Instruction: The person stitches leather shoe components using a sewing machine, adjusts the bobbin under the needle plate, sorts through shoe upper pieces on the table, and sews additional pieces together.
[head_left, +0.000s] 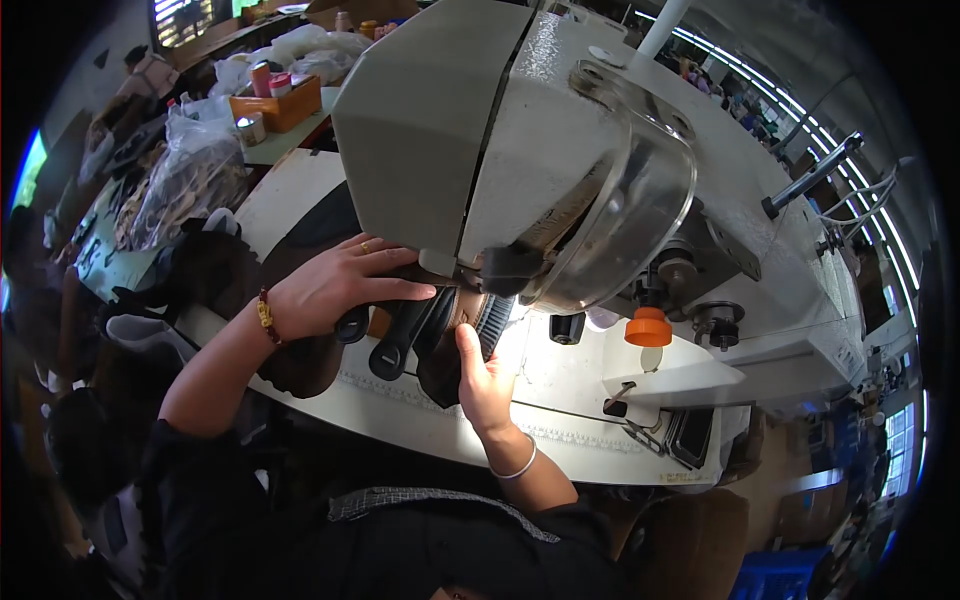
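Under the head of a large white sewing machine (420, 130) lies a dark brown and black leather-like piece (440, 350), with a ribbed black strip along its right side. Straps with rounded ends (388, 360) stick out toward me. My left hand (335, 290) rests on the left of the work with its fingers stretched toward the needle area. On the right edge, my right hand (487, 390) grips the piece, thumb on top and the other fingers mostly hidden. The machine head hides the exact spot where the needle meets the material.
An orange knob (648, 327) hangs below the machine arm. Scissors (643, 437) and a dark tray (688, 437) lie at the table's right front. A ruler strip runs along the front edge. To the left stand plastic bags (195, 165) and an orange box (277, 103).
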